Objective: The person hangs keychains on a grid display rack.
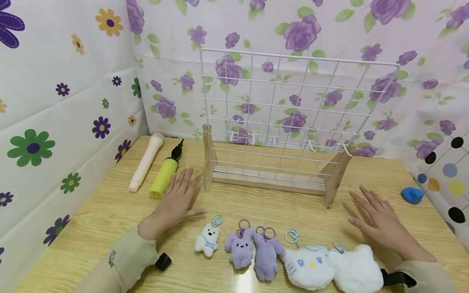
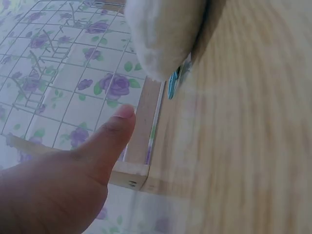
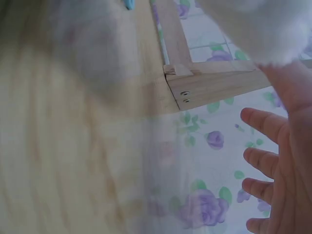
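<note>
My left hand [image 1: 175,207] lies palm down with fingers spread, beside a yellow-green hand pump [image 1: 163,178] and left of a wire grid rack [image 1: 289,101] on a wooden stand. On the right, my right hand [image 1: 379,221] has its fingers extended and holds nothing. Between the hands, nearer the front, is a row of plush keychains: a small white bear [image 1: 207,240], two purple ones [image 1: 239,249] and two larger white ones, one showing a cat face [image 1: 309,266]. In the right wrist view, white plush [image 3: 265,29] covers part of the thumb.
A pale pink microphone-shaped stick [image 1: 146,162] lies at the left back. Several white hooks [image 1: 272,140] hang on the rack's lower wires. At the right edge sits a blue duck [image 1: 412,195]. Flowered cloth walls [image 1: 168,73] enclose the wooden table [image 1: 99,228].
</note>
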Demonstrator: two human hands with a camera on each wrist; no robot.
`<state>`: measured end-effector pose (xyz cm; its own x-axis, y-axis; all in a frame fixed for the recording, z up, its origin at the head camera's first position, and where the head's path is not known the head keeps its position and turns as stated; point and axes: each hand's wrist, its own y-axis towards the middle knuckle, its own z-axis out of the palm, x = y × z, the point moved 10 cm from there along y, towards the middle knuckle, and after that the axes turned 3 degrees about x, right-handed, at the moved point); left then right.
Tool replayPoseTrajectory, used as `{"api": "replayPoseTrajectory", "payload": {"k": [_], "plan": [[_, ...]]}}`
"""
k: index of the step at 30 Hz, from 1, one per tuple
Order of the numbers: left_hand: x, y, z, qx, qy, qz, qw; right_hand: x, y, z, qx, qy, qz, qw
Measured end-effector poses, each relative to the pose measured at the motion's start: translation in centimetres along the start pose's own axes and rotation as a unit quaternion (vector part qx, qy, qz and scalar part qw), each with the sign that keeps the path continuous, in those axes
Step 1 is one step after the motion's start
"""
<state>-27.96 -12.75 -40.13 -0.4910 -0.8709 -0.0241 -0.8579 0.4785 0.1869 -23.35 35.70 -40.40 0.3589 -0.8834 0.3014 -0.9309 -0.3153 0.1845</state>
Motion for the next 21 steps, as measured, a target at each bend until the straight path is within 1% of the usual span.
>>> {"api": "replayPoseTrajectory", "payload": {"k": [4,8,11,15,21], "plan": [[-0.1,0.2,-0.3,0.002,0.01,-0.001,0.9999,0.5,0.1,-0.3,-0.001,0.015,-0.005,0.9999],[-0.1,0.3,-0.8,0.0,0.003,0.0,1.0,0.7,0.2,-0.5,0.002,0.024,-0.006,0.9997],[-0.2,0.4,-1.2,-0.009,-0.004,0.005,0.9999,0.7,0.2,-0.7,0.003,0.032,-0.004,0.9995],[-0.5,0.7,-1.9,-0.026,0.002,0.01,0.9996,0.8,0.4,-1.4,-0.002,0.043,-0.002,0.9991],[-0.6,0.9,-2.5,-0.037,-0.032,0.009,0.9988,1.0,0.3,-2.2,0.003,0.06,0.002,0.9982]]}}
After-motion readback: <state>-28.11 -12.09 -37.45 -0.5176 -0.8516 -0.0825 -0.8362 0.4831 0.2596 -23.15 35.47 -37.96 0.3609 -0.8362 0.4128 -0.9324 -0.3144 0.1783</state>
